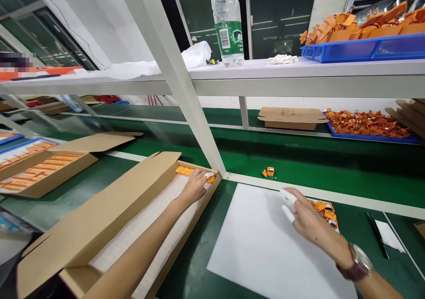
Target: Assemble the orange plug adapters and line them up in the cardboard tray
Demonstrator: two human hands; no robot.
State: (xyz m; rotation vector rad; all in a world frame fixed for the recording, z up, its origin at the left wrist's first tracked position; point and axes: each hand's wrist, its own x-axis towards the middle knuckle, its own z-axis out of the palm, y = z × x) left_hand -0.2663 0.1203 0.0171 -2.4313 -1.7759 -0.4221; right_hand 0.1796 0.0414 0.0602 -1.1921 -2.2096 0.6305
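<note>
My left hand (194, 187) reaches into the far end of a long cardboard box (133, 210) lined with white sheet. Its fingers, with white covers on some tips, are closed around a small orange plastic piece (210, 180) at the far right corner. More orange pieces (184, 170) lie in a row to its left. My right hand (303, 215), with white-covered fingertips and a wristwatch, hovers over a white sheet of paper (259, 237). Its thumb and finger are apart, holding nothing visible. Several orange pieces (325, 211) lie just beyond it, partly hidden by the hand.
A lone orange piece (268, 172) lies on the green belt (299, 157). A slanted white post (186, 91) stands behind the box. A blue tray (372, 135) of orange parts, a bottle (228, 29) and a black pen (377, 236) are around. Another open box (53, 179) is at left.
</note>
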